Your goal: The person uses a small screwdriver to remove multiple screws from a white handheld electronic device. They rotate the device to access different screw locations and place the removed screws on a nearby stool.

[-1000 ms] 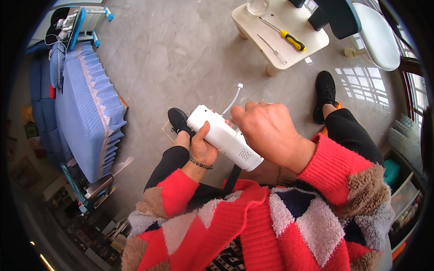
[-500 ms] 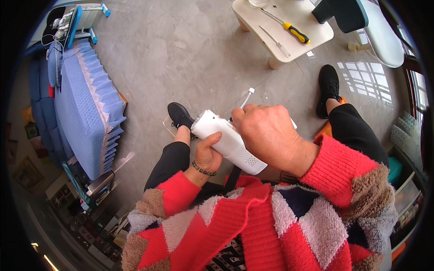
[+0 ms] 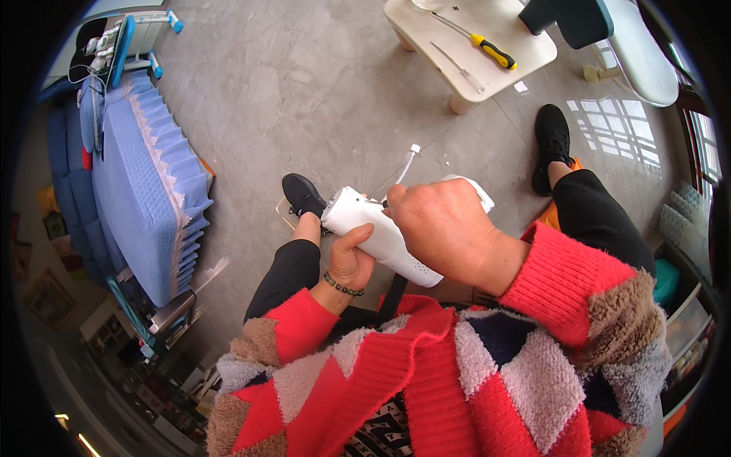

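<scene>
A white plastic casing (image 3: 365, 232) of some handheld appliance, with vent holes near its lower end, lies slanted over my lap. My left hand (image 3: 351, 255) is wrapped round its near side, thumb on top. My right hand (image 3: 445, 228) presses against the casing's upper edge with its fingers curled in. What those fingers pinch is hidden behind the back of the hand; a small dark bit shows at their tips. A thin pale tube (image 3: 407, 165) with a white end piece sticks out beyond the right hand. Past the knuckles, another white part (image 3: 480, 190) shows.
Ahead stands a low cream table (image 3: 506, 85) bearing a yellow-and-black screwdriver (image 3: 493, 51), a thin clear-handled screwdriver (image 3: 459, 68) and a glass dish (image 3: 428, 4). A blue-covered bed (image 3: 141, 183) is on the left. A white seat (image 3: 647, 61) stands at far right.
My right hand has shifted slightly left, uncovering more of the white part beyond it. The tube's end has swung a little left. The casing has tilted slightly in my left hand.
</scene>
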`<state>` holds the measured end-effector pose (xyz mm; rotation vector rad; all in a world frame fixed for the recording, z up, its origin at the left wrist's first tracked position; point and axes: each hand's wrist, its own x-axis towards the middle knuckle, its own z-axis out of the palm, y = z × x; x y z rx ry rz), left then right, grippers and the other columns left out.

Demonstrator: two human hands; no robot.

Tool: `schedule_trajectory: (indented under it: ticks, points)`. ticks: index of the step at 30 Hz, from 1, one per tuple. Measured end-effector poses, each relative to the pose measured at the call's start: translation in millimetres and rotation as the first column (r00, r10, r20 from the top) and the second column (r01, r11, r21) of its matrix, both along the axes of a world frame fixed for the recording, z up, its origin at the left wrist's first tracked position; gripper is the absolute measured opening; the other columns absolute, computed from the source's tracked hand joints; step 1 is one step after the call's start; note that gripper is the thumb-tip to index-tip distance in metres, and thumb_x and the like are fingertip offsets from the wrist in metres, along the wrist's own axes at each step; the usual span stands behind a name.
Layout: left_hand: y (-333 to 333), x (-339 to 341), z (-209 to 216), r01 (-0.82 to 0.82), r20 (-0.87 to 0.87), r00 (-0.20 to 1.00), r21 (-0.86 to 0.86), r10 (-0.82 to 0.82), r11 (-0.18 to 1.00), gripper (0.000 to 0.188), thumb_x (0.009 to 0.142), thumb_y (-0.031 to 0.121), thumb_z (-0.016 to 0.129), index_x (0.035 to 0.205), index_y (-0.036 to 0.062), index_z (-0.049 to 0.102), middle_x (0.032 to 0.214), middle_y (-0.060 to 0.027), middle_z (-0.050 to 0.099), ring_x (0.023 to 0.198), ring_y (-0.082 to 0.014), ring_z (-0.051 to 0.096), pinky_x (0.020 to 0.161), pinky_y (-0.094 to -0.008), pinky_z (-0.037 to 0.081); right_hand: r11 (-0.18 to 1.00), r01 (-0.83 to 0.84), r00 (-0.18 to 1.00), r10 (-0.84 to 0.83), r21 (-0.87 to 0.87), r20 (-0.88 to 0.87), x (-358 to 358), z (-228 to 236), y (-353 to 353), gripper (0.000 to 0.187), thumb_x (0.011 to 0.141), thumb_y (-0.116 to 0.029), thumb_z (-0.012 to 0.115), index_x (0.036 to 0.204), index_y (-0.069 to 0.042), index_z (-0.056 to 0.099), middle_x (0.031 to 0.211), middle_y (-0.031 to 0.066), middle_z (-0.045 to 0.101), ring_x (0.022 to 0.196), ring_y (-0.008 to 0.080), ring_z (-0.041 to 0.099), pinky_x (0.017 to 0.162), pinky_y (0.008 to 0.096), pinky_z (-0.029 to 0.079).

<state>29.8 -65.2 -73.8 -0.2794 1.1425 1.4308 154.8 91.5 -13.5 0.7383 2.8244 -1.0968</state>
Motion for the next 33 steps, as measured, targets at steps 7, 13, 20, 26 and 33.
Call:
schedule_trajectory:
  ticks: [7,13,20,26,33]
  points:
    - [-4,-3,-7,-0.018,-0.072,0.997,-0.031,0.015,0.999,0.056,0.074,0.006,0.066,0.126,0.0079,0.045,0.116,-0.007,0.054,0.114,-0.0235,0.051,0.103,-0.0368,0.036,0.998,-0.001,1.0,-0.001,-0.06,-0.021,1,-5,-1,0.009,0.066,-0.008,0.064,0.071,-0.002,0.061,0.065,0.012,0.063,0.061,0.0258,0.067,0.049,0.0364,0.051]
    - [-12,-7,-24,-0.07,-0.079,0.995,-0.045,0.066,0.997,0.054,0.075,0.002,0.065,0.126,0.0079,0.046,0.12,-0.0059,0.053,0.117,-0.0226,0.049,0.105,-0.0366,0.034,0.999,-0.035,0.999,0.035,-0.002,-0.012,5,-4,1,0.015,0.069,-0.009,0.066,0.078,0.0,0.058,0.062,0.0128,0.064,0.057,0.027,0.067,0.047,0.0356,0.05]
    - [-18,-9,-35,-0.071,0.059,0.995,-0.095,0.077,0.993,0.054,0.077,0.002,0.065,0.127,0.0089,0.047,0.123,-0.0043,0.054,0.119,-0.0217,0.048,0.106,-0.0373,0.034,0.997,-0.054,0.999,0.054,-0.049,-0.002,9,-1,1,0.014,0.065,-0.008,0.068,0.075,-0.001,0.061,0.069,0.0114,0.062,0.062,0.0265,0.067,0.05,0.0368,0.051]
    - [-20,-3,-32,-0.068,0.096,0.993,-0.068,0.074,0.995,0.056,0.078,0.001,0.065,0.129,0.0095,0.046,0.124,-0.004,0.055,0.119,-0.0204,0.049,0.105,-0.0371,0.034,0.997,-0.063,0.997,0.064,-0.035,0.034,8,-1,2,0.017,0.069,-0.008,0.067,0.082,-0.001,0.059,0.068,0.013,0.066,0.063,0.0277,0.068,0.052,0.0366,0.052]
    - [-21,3,-29,-0.058,0.044,0.997,-0.097,0.063,0.994,0.052,0.078,0.001,0.065,0.127,0.0094,0.048,0.122,-0.0035,0.056,0.118,-0.0196,0.05,0.105,-0.0365,0.034,0.999,-0.007,0.999,0.009,-0.046,0.042,1,-7,-4,0.01,0.065,-0.012,0.067,0.071,-0.005,0.065,0.069,0.0107,0.066,0.066,0.0264,0.068,0.055,0.0366,0.052]
